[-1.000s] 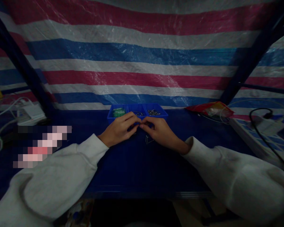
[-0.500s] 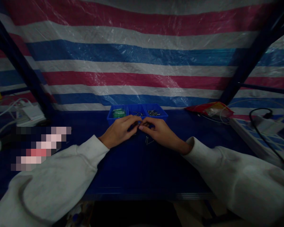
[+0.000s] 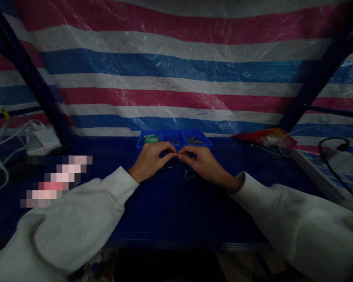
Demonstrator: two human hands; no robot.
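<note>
My left hand (image 3: 153, 158) and my right hand (image 3: 204, 164) meet fingertip to fingertip above the blue table (image 3: 176, 211). Both are closed in a pinch, and whatever lies between the fingers is too small and dark to name. Just behind them stands a blue divided tray (image 3: 139, 145). Its left compartment holds a green packet (image 3: 151, 139); thin metal screws or pins (image 3: 194, 140) lie in the middle and right ones. Below my right hand a few loose screws (image 3: 186, 174) rest on the table, and another thin metal piece (image 3: 168, 167) lies under my left hand.
At the far right lies a red and yellow bag (image 3: 266, 137), beside a flat patterned box (image 3: 314, 172) with a cable and adapter on it. A white power strip (image 3: 44, 141) with cables sits at the left. Striped plastic sheeting (image 3: 176, 70) hangs behind the table.
The whole view has shifted slightly, so things sit a little further right. My fingertips have drawn together, and the thin metal piece below my left hand shows more clearly.
</note>
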